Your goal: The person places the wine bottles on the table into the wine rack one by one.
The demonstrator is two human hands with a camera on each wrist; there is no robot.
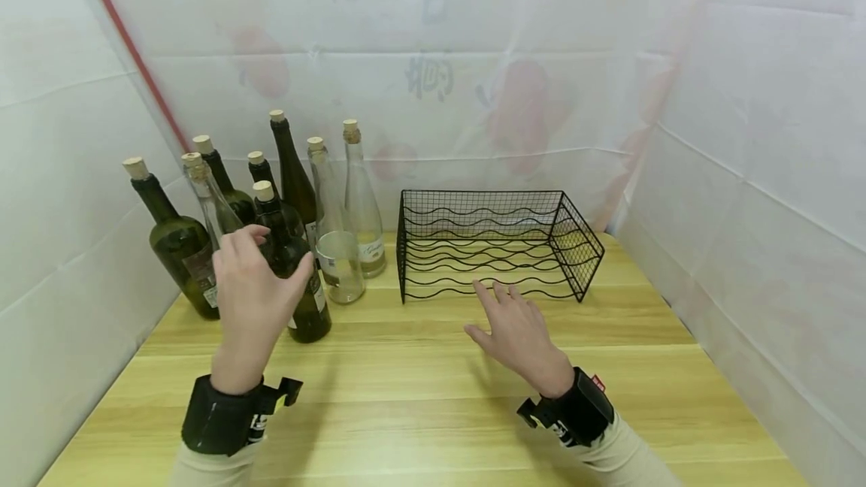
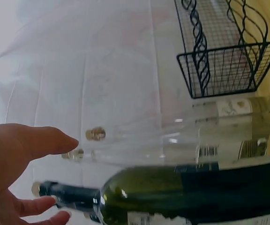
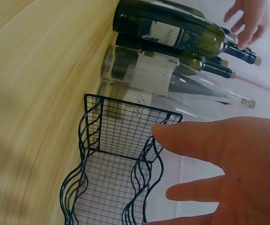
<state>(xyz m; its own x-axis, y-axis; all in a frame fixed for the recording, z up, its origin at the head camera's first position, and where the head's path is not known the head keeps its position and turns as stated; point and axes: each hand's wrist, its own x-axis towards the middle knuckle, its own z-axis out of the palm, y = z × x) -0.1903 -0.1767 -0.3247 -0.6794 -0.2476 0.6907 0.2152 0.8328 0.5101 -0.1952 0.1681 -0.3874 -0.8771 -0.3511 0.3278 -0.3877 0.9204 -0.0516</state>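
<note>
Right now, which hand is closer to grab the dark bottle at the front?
The left hand. It is already at the front dark bottle, fingers open around its shoulder. The right hand hovers open over the table by the wire rack, away from the bottles.

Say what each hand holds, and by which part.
Nothing is gripped: the left hand is open around the nearest dark bottle at its shoulder; the right hand hovers open.

A light wooden table is lying under white sheeting that is hanging on three sides. A black wire rack is sitting toward the back, right of centre. Two clear corked bottles are standing just left of it. Several dark green corked bottles are standing further left, near the wall.
</note>
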